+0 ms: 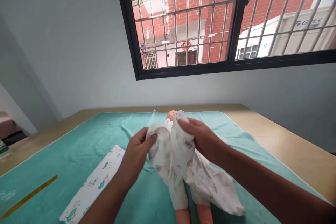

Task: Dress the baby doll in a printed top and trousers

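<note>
A baby doll [183, 216] lies on its back with its head away from me and its bare lower legs toward me. Over its body I hold up a thin white baby garment [181, 154] with a small faded print. My left hand [138, 154] pinches one edge of the cloth between thumb and fingers. On the other side, my right hand [201, 134] grips a bunched upper part of it. More of the printed fabric spreads to the right of the doll's legs. The raised cloth hides most of the doll's torso and face.
A teal sheet [86, 150] covers much of the wooden table [265, 129]. Left of the doll lies a folded white cloth with animal prints [101, 175], and farther left a yellow measuring strip [30, 196]. A bottle [4, 148] stands at the left edge. A barred window [183, 24] is behind.
</note>
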The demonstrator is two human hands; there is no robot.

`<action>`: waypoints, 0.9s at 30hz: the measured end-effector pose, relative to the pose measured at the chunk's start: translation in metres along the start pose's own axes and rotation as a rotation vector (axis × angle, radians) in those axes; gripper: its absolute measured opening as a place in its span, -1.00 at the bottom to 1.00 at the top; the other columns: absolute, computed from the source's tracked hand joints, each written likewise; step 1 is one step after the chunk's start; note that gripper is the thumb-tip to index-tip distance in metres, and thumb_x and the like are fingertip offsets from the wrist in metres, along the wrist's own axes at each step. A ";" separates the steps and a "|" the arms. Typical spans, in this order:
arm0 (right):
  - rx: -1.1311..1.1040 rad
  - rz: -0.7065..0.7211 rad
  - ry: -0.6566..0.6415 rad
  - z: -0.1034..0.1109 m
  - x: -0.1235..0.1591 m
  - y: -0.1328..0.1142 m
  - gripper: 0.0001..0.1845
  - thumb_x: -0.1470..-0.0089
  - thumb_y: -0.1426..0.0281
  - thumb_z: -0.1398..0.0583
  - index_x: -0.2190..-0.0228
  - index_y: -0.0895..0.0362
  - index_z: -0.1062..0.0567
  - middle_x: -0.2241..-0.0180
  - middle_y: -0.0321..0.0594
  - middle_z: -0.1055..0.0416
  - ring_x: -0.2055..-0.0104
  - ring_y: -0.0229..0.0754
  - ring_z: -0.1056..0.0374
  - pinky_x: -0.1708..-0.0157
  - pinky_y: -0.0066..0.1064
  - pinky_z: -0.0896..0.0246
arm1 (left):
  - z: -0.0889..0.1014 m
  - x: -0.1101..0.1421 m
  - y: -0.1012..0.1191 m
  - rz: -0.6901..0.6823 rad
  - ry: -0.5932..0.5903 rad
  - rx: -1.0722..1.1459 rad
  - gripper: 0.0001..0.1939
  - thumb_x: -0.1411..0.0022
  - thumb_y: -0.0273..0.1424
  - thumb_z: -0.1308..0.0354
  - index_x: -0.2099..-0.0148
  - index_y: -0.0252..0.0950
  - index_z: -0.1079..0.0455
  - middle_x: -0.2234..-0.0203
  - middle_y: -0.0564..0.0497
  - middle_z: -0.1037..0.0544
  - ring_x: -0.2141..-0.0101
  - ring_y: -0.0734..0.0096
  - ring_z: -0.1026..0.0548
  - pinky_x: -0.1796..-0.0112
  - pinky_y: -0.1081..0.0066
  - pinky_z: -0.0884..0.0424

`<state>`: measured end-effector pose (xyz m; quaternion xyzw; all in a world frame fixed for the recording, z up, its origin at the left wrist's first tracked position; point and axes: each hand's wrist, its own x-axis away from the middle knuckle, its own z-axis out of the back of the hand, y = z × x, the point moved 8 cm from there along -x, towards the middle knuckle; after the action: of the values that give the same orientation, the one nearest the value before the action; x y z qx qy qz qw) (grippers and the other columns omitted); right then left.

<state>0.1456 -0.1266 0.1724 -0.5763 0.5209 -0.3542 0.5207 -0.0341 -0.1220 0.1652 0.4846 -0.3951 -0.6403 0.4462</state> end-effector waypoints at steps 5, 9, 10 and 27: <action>-0.115 0.197 0.280 0.051 -0.004 -0.050 -0.62 -0.03 0.01 -0.30 0.38 0.08 -0.48 0.45 -0.28 -0.42 0.41 -0.18 -0.35 0.44 -0.38 -0.28 | 0.087 0.006 0.005 -0.177 0.404 -0.227 -0.81 -0.13 -0.27 -0.17 0.20 -0.19 -0.48 0.12 -0.10 -0.53 0.05 0.00 -0.47 0.17 0.13 -0.50; -0.079 0.055 0.391 0.085 0.015 -0.011 -0.63 -0.05 0.04 -0.29 0.29 0.07 -0.53 0.34 -0.18 -0.49 0.33 -0.09 -0.40 0.44 -0.35 -0.33 | 0.101 0.012 -0.044 -0.081 0.525 -0.362 -0.61 -0.20 -0.22 -0.14 -0.06 -0.19 -0.38 0.06 -0.16 -0.46 0.00 -0.04 -0.45 0.05 -0.04 -0.45; -0.071 -0.008 0.373 0.086 0.020 0.006 -0.61 -0.06 0.02 -0.28 0.28 0.09 -0.53 0.33 -0.16 -0.50 0.33 -0.09 -0.40 0.43 -0.34 -0.34 | 0.094 0.015 -0.054 -0.055 0.556 -0.367 -0.51 -0.22 -0.19 -0.13 -0.16 -0.21 -0.29 0.00 -0.19 -0.42 -0.03 -0.05 -0.43 0.03 -0.08 -0.43; 0.505 0.263 0.023 0.028 0.012 -0.004 -0.67 -0.11 0.17 -0.26 0.52 0.11 -0.35 0.53 -0.37 -0.19 0.48 -0.30 -0.09 0.50 -0.44 -0.01 | -0.016 0.013 0.003 -0.041 0.087 -0.063 -0.65 -0.27 -0.09 -0.14 0.10 -0.22 -0.53 0.31 0.03 -0.60 0.27 0.27 -0.52 0.29 0.38 -0.45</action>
<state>0.1755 -0.1319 0.1687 -0.3519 0.4923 -0.4086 0.6832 -0.0197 -0.1368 0.1614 0.5059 -0.3450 -0.6396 0.4647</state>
